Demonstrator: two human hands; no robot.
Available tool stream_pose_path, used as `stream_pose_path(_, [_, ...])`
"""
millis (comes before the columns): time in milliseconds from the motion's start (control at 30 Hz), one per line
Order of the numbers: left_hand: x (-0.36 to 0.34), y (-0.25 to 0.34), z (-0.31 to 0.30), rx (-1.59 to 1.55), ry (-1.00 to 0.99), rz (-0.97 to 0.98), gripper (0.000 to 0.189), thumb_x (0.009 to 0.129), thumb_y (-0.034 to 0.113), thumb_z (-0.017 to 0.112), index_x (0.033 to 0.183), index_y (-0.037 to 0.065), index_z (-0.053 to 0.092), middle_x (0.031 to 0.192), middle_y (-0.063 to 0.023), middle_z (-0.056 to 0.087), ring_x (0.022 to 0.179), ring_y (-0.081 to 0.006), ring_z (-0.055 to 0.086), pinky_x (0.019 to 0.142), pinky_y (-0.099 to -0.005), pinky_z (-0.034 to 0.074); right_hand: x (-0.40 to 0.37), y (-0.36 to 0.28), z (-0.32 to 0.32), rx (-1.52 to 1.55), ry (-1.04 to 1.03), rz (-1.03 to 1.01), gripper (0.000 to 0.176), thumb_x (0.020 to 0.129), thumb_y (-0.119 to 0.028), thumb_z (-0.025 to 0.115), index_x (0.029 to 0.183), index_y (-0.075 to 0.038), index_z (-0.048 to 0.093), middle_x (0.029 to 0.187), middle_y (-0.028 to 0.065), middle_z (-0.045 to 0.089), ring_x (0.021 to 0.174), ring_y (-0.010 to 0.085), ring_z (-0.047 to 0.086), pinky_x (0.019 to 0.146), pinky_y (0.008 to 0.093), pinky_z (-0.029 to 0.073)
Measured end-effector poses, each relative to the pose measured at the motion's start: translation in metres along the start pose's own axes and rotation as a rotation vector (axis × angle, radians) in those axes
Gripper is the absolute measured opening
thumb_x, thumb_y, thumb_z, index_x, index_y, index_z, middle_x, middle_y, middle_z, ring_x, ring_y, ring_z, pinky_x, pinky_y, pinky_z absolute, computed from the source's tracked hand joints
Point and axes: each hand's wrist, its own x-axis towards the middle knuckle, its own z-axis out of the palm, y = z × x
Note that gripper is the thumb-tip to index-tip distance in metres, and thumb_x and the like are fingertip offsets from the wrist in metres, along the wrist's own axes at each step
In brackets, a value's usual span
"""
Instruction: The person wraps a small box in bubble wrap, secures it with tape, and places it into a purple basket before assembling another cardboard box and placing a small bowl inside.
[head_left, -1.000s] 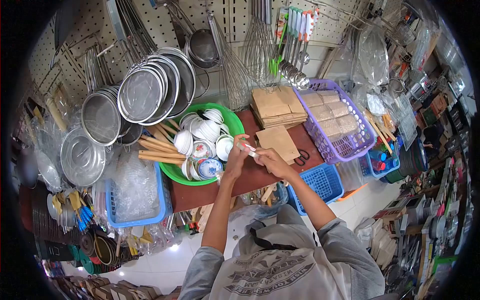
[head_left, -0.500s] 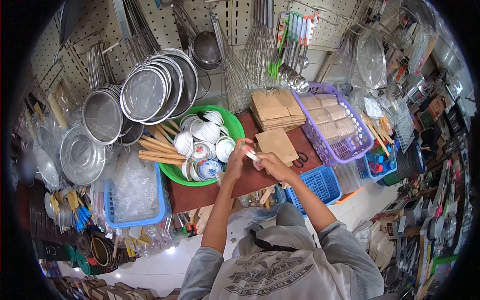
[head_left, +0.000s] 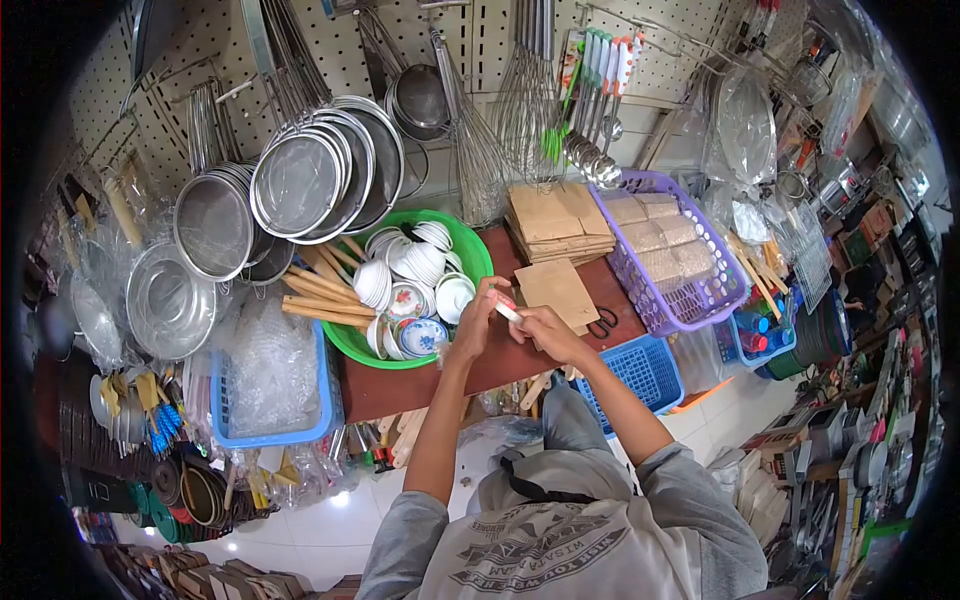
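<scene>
Over the front of the red-brown table, my left hand [head_left: 476, 322] and my right hand [head_left: 546, 332] meet around a small white stick-like item with a red part [head_left: 508, 308]. The fingers of both hands are closed on it, and its exact kind is too small to make out. Just left of my hands stands a green basin [head_left: 478, 240] with white bowls [head_left: 418, 262], some flower-patterned, and wooden sticks [head_left: 325, 300]. Beyond my right hand lies a brown paper sheet or envelope [head_left: 557, 290], with black-handled scissors [head_left: 604, 321] beside it.
A stack of brown paper packets [head_left: 560, 215] and a purple basket [head_left: 650, 300] of wrapped packs stand behind. Blue baskets [head_left: 640, 370] flank the table, one holding bubble wrap [head_left: 268, 375]. Sieves [head_left: 298, 185], whisks [head_left: 525, 120] and ladles [head_left: 590, 160] hang low from the pegboard.
The view has shifted slightly. Both hands stay together on the white and red item, which has turned a little between the fingers.
</scene>
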Motion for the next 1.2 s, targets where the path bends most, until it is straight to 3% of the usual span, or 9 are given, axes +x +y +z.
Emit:
stream_pose_path(133, [-0.004,0.011,0.007,0.16,-0.002,0.184,0.044,0.1,0.042,0.048,0.125,0.007,0.048,0.093,-0.0055,0.057,0.09,-0.0152,0.054,0.085,-0.0283,0.041,0.006,0.012,-0.006,-0.062,-0.041,0.013,0.029,0.093,-0.022,0.044,0.07,-0.006,0.044,0.066,0.0004,0.041,0.064,0.012,0.04,0.062,0.0303,0.034])
stream_pose_path(433, [-0.003,0.009,0.007,0.139,0.039,0.021,0.043,0.1,0.043,0.045,0.125,0.008,0.049,0.091,-0.0043,0.057,0.086,-0.0152,0.054,0.082,-0.0286,0.042,-0.001,0.009,-0.016,-0.028,-0.101,-0.028,0.03,0.095,-0.025,0.043,0.073,-0.004,0.048,0.07,0.0013,0.044,0.068,0.0138,0.043,0.064,0.0308,0.035])
stream_pose_path(533, [-0.001,0.005,0.002,0.037,0.021,-0.053,0.06,0.099,0.056,0.041,0.129,0.005,0.047,0.096,-0.0063,0.06,0.096,-0.0167,0.056,0.094,-0.0308,0.039,0.006,0.023,-0.017,-0.062,-0.09,-0.151,0.03,0.095,-0.025,0.044,0.073,-0.004,0.048,0.069,0.0016,0.045,0.068,0.0147,0.044,0.064,0.0315,0.036])
stream_pose_path(633, [-0.001,0.01,0.007,0.168,0.021,0.205,0.047,0.1,0.046,0.044,0.126,0.008,0.049,0.092,-0.0054,0.062,0.091,-0.0152,0.057,0.087,-0.0303,0.042,0.008,0.022,-0.019,-0.135,-0.095,-0.124,0.027,0.094,-0.022,0.044,0.074,-0.004,0.048,0.069,0.0016,0.045,0.067,0.0143,0.044,0.062,0.0312,0.036])
stream_pose_path(733, [-0.001,0.016,0.009,0.32,0.018,0.154,0.048,0.1,0.047,0.045,0.127,0.008,0.048,0.094,-0.0066,0.064,0.093,-0.016,0.058,0.089,-0.0313,0.042,0.005,0.018,-0.021,-0.152,-0.125,-0.083,0.021,0.093,-0.017,0.041,0.08,-0.004,0.051,0.071,0.0005,0.045,0.068,0.0113,0.043,0.061,0.0289,0.036])
stream_pose_path(933, [0.003,0.009,0.004,0.175,0.06,-0.05,0.048,0.102,0.047,0.039,0.126,0.006,0.049,0.094,-0.0058,0.065,0.092,-0.0169,0.057,0.09,-0.03,0.042,0.006,0.02,-0.023,-0.02,-0.122,-0.058,0.026,0.094,-0.019,0.04,0.084,-0.002,0.058,0.072,0.0016,0.046,0.07,0.0124,0.044,0.067,0.0305,0.037])
stream_pose_path(1033, [0.002,0.021,0.001,0.184,0.02,-0.094,0.049,0.103,0.047,0.037,0.126,0.006,0.049,0.092,-0.0052,0.065,0.091,-0.0176,0.054,0.093,-0.0305,0.041,0.011,0.032,-0.024,-0.047,-0.089,-0.233,0.028,0.095,-0.019,0.04,0.079,-0.002,0.056,0.072,0.0016,0.045,0.069,0.0133,0.043,0.065,0.0304,0.036])
stream_pose_path(1133, [0.003,0.009,0.005,0.375,0.032,0.085,0.051,0.1,0.047,0.043,0.13,0.005,0.048,0.097,-0.006,0.063,0.093,-0.0184,0.053,0.095,-0.0306,0.039,0.013,0.034,-0.029,-0.097,-0.062,-0.058,0.035,0.097,-0.028,0.045,0.074,-0.005,0.059,0.07,0.0028,0.047,0.067,0.012,0.043,0.063,0.0302,0.036])
stream_pose_path(1200, [0.003,0.002,0.004,0.399,0.038,0.132,0.052,0.099,0.045,0.046,0.132,0.005,0.047,0.1,-0.0063,0.062,0.095,-0.0184,0.053,0.095,-0.0305,0.039,0.013,0.033,-0.031,-0.106,-0.08,-0.043,0.029,0.095,-0.021,0.042,0.075,-0.004,0.054,0.071,0.0018,0.047,0.068,0.0128,0.043,0.064,0.0297,0.036])
